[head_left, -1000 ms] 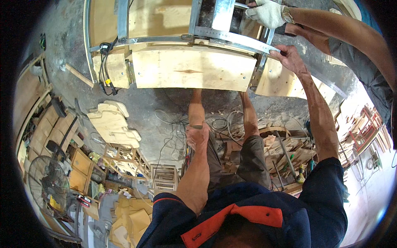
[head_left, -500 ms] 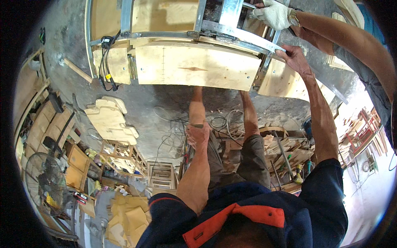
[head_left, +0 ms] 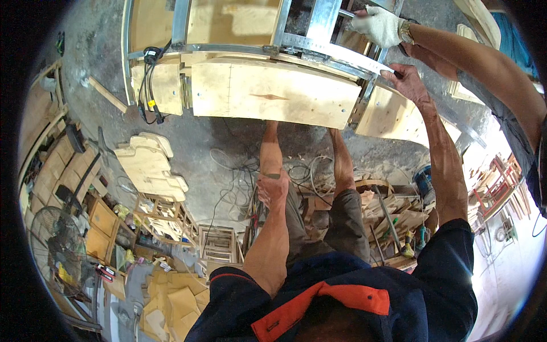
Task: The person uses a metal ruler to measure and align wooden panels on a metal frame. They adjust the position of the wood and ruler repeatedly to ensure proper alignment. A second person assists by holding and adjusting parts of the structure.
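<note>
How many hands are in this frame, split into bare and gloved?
Bare hands: 2, the left hand hanging by the knee and the right hand on the metal bar.
Gloved hands: 1, a co-worker's white glove on the metal frame.
Total: 3

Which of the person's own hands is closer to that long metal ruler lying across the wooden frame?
Right. The right hand touches the metal ruler at its end; the left hand hangs far below it, by the thigh.
</note>
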`<state>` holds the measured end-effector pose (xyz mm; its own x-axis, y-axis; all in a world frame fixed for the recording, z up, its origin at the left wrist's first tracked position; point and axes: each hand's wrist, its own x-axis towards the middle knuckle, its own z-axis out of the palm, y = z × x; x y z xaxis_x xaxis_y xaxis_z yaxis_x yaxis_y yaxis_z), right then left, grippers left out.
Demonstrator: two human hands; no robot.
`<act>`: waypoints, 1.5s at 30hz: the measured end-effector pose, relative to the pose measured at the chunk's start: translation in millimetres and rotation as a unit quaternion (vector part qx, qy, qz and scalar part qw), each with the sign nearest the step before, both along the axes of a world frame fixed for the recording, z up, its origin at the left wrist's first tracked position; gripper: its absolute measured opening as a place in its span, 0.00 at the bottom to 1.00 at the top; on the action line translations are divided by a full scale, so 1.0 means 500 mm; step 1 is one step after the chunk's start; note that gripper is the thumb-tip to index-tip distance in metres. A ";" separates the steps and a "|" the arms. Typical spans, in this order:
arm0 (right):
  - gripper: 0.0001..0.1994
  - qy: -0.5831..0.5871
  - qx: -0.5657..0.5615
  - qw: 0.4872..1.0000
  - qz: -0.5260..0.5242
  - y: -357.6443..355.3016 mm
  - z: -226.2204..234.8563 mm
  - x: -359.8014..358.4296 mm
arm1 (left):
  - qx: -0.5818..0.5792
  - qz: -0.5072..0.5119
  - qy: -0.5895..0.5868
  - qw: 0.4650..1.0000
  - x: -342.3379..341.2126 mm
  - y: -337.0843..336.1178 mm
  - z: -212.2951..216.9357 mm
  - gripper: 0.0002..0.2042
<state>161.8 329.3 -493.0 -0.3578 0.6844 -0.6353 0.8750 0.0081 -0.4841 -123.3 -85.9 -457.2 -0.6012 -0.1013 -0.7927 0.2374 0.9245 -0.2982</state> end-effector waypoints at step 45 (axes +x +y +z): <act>0.15 -0.009 -0.062 0.997 -0.034 0.016 0.023 0.030 | -0.021 -0.006 0.004 1.000 0.010 0.045 0.024 0.44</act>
<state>176.9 337.5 -481.4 -0.3002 0.6221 -0.7231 0.8802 -0.1115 -0.4613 -118.3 -63.3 -445.0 -0.6089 -0.1279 -0.7829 0.2456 0.9080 -0.3394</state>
